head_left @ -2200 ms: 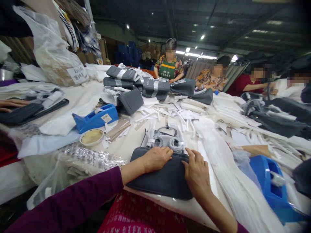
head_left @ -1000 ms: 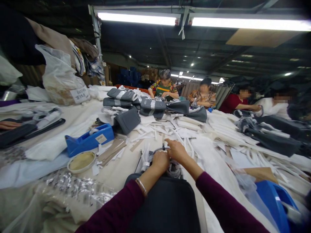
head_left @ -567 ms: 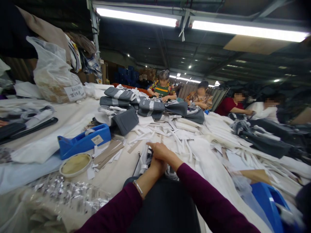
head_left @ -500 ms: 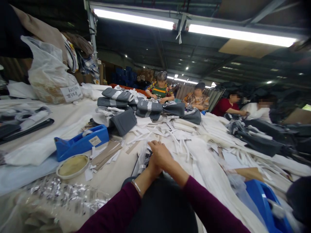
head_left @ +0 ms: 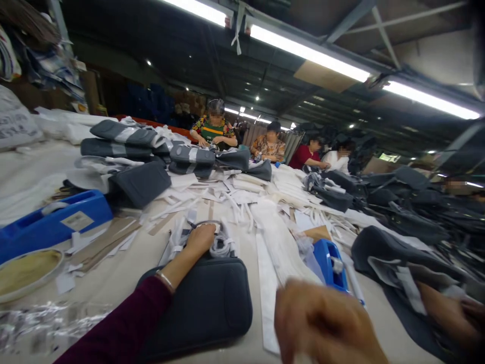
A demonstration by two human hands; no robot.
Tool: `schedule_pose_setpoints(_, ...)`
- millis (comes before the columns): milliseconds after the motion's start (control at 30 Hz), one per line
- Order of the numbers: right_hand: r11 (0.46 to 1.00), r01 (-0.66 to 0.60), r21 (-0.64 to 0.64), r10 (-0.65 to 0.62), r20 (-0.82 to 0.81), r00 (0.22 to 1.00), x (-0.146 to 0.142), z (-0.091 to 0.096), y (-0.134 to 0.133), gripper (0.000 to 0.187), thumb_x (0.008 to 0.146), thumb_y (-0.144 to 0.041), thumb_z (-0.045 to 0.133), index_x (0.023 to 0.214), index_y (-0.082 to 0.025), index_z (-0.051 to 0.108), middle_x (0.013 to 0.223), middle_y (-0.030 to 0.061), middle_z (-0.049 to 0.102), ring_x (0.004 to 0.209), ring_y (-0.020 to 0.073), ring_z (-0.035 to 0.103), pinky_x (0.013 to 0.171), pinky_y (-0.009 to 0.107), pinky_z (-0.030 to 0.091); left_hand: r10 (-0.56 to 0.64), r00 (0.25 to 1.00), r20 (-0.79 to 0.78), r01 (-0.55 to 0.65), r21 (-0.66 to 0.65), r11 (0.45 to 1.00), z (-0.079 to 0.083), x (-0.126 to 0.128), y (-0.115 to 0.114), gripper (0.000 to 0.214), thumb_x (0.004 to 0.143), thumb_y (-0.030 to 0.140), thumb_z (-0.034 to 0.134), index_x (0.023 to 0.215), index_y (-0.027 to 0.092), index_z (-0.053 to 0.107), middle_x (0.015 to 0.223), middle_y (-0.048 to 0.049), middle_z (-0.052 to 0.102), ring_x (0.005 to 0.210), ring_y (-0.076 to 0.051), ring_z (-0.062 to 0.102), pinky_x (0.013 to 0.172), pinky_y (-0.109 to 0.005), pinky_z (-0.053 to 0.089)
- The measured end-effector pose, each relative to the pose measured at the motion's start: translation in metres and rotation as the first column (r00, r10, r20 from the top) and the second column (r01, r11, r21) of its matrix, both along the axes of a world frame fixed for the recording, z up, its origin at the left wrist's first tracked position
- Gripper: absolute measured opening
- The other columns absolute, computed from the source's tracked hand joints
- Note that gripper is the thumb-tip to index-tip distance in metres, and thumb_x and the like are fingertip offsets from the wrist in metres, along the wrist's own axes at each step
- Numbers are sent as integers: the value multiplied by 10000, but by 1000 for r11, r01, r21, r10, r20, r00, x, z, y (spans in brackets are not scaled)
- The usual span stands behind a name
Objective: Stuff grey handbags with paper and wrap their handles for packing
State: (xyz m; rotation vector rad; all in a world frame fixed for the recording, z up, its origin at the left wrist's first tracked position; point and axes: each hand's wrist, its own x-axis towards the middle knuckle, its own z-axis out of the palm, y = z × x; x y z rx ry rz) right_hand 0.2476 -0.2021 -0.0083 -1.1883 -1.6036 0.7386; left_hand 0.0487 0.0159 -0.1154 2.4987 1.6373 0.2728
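Two hands work apart. The left hand lies on a bundle of white webbing straps, though whether it grips them I cannot tell. The bundle sits at the far edge of a dark grey padded bag, on the surface. The blurred right hand is open, holding nothing visible. Farther along, more grey bags lie piled among white strap offcuts.

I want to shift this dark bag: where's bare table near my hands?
Bare cloth lies between the brown card strips and the dark grey bag, left of the left hand. A smaller patch lies below the blue dispenser. White strips crowd the table's middle.
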Motion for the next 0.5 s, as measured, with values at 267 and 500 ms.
schedule_pose_setpoints(267, 627, 778, -36, -449, 800, 398, 133, -32, 197, 318, 919, -284, 450, 831, -84, 681, 949, 200, 681, 950, 257, 640, 758, 312, 469, 23, 999, 43, -24, 5, 1000, -2, -1, 4, 277, 882, 133, 342, 925, 153, 615, 977, -136, 685, 955, -269, 648, 787, -369, 489)
schedule_pose_setpoints(500, 635, 773, 17, -272, 941, 202, 144, -78, 271, 288, 914, -373, 544, 1071, -140, 604, 1107, 77, 623, 1002, 201, 600, 890, 430, 481, 17, 999, 49, -16, -17, 1000, -6, -1, 10, 283, 880, 132, 344, 954, 176, 614, 985, -116, 684, 976, -261, 645, 810, -368, 484)
